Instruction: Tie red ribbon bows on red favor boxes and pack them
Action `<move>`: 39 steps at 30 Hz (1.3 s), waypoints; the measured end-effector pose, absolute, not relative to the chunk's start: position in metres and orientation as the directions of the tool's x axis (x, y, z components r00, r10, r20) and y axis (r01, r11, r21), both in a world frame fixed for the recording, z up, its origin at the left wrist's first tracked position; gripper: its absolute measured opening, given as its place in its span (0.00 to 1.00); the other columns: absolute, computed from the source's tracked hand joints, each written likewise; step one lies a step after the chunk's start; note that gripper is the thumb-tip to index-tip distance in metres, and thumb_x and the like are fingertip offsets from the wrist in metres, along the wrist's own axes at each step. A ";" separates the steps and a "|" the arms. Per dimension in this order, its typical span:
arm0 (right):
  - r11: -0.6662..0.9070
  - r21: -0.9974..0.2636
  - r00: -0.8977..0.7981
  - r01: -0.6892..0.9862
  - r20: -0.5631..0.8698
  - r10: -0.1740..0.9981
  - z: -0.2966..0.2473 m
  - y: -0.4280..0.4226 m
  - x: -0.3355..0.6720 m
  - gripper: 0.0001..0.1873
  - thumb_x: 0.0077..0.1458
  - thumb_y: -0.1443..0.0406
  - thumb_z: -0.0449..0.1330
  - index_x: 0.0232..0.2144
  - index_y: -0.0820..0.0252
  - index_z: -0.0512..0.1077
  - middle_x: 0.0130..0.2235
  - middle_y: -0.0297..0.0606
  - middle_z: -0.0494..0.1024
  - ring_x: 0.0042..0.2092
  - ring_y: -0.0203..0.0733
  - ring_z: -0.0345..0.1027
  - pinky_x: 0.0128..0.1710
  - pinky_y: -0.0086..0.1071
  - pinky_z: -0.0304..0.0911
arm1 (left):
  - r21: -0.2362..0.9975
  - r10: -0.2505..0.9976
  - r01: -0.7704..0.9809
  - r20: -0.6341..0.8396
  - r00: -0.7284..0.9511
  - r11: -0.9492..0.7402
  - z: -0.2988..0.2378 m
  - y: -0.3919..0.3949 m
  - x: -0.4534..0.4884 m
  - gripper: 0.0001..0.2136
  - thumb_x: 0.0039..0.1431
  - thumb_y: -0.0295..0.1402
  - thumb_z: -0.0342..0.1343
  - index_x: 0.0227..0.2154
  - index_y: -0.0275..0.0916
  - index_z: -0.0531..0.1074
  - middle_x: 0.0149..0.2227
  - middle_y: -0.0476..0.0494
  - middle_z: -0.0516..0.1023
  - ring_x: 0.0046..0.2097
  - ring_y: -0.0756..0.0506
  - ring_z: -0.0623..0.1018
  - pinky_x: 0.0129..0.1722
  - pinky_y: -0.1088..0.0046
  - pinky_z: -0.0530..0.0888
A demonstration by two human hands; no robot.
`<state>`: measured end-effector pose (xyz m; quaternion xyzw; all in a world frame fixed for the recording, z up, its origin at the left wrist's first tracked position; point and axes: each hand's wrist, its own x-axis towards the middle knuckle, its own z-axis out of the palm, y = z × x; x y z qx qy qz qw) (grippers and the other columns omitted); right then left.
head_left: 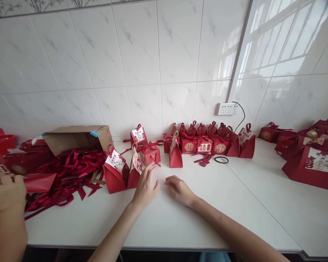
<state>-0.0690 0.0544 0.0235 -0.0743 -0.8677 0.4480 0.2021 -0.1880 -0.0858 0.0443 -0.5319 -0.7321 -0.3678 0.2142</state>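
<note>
My left hand point(146, 185) lies on the white table point(207, 203) with its fingers stretched out, open and holding nothing. Its fingertips are just short of a small red cube box with a ribbon point(150, 153). Two red pouch-shaped gift boxes with printed tags point(117, 173) stand right beside it on the left. My right hand point(179, 190) rests knuckles-up on the table a little to the right, fingers curled under, with nothing visible in it. A taller red gift box point(175, 153) stands behind both hands.
Finished red boxes point(207, 143) stand in a row along the tiled wall, beside a black hair tie point(221, 159). Larger red boxes point(311, 160) sit at the right. At the left lie red ribbons point(71, 171), an open cardboard box point(76, 138), and another person's hand point(5, 193) holding a flat red box.
</note>
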 end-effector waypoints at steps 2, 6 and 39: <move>0.551 -0.834 -0.881 -0.033 0.284 0.377 0.023 0.065 -0.062 0.12 0.51 0.73 0.49 0.33 0.60 0.71 0.43 0.44 0.73 0.43 0.42 0.71 0.43 0.38 0.68 | 0.577 0.495 0.792 0.638 -0.590 0.200 0.043 -0.053 -0.196 0.24 0.50 0.27 0.54 0.52 0.36 0.60 0.56 0.32 0.62 0.62 0.38 0.60 0.60 0.56 0.61; 0.503 -0.864 -0.835 0.008 0.271 0.479 0.026 0.080 -0.058 0.09 0.52 0.70 0.49 0.32 0.59 0.69 0.40 0.41 0.73 0.39 0.40 0.72 0.41 0.36 0.69 | 0.778 0.247 0.578 0.527 -0.813 0.246 0.042 -0.007 -0.233 0.34 0.48 0.34 0.56 0.56 0.26 0.50 0.58 0.18 0.52 0.65 0.30 0.51 0.61 0.46 0.53; 0.075 -0.993 -0.878 -0.094 0.118 0.464 0.070 0.095 -0.036 0.26 0.45 0.44 0.60 0.18 0.57 0.57 0.17 0.26 0.60 0.19 0.30 0.50 0.19 0.27 0.46 | 0.959 0.769 0.237 0.268 -0.581 -0.155 0.061 -0.042 -0.167 0.18 0.50 0.47 0.52 0.37 0.39 0.63 0.39 0.42 0.74 0.40 0.42 0.75 0.40 0.66 0.70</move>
